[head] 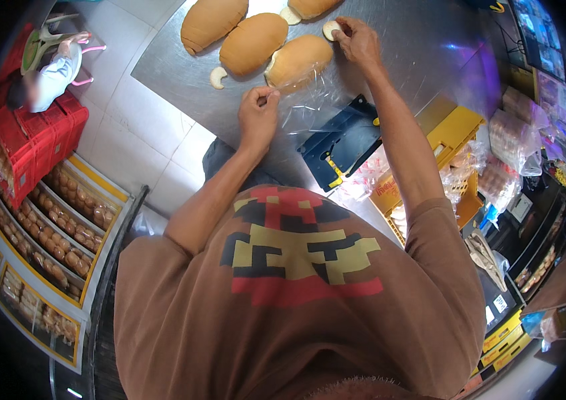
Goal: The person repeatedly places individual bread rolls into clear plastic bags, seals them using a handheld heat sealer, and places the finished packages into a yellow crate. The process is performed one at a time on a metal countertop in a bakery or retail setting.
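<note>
On a steel tabletop (163, 65) lie several golden bread loaves. My left hand (259, 117) pinches the edge of a clear plastic bag (308, 107), which lies against the near side of one loaf (300, 57). My right hand (358, 40) holds a small pale round piece of bread (332, 30) between thumb and fingers, just right of that loaf. A curved pale bread piece (218, 78) rests left of the loaves, below the middle loaf (254, 43). Another pale piece (290, 15) touches a loaf at the top edge.
A dark blue crate (338, 145) and a yellow crate (455, 132) stand by the table's near side. Bread-filled racks (128, 210) and red crates (70, 120) are at left. A person (53, 82) is at upper left. Bagged bread (513, 135) is stacked at right.
</note>
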A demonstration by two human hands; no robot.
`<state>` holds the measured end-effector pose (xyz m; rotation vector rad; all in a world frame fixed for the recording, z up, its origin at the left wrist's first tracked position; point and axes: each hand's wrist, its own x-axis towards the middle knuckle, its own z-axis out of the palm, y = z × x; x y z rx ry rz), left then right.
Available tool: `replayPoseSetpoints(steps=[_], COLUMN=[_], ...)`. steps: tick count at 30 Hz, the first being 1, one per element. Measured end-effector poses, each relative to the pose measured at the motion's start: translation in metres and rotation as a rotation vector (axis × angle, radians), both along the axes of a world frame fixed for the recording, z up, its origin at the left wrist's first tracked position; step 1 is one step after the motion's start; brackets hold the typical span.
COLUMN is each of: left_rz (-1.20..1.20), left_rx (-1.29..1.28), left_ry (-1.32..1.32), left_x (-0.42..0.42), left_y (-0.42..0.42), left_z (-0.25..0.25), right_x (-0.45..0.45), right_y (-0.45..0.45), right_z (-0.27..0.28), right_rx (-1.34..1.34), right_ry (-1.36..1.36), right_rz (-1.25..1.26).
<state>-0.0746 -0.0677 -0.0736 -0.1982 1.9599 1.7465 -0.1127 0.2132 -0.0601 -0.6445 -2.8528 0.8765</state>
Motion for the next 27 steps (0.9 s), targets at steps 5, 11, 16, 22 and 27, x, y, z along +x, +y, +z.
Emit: replayPoseSetpoints(steps=[5,11,16,22,27], left_rz=[0.031,0.030,-0.024,-0.012,-0.017], left_rx=[-0.042,-0.113,-0.163,-0.128,-0.126], left_ry=[0.047,0.078,0.085,0.046,-0.021], left_x=[0.000,-0.003,-0.012,-0.015,-0.013], left_y=[0.002,0.004,0.005,0.005,0.003], left_z=[0.013,0.012,0.022,0.018,0.013], right_x=[0.006,0.023,0.032,0.040,0.043], right_y=[-0.006,-0.034,-0.035,-0.030,-0.026], right_z=[0.005,0.030,0.027,0.040,0.020], right_rx=[-0.105,-0.162,-0.572,-0.607,-0.455], right_ry=[0.070,0.023,-0.049,-0.156,-0.057], right_rz=[0.073,0.097,0.009,0.292,0.368])
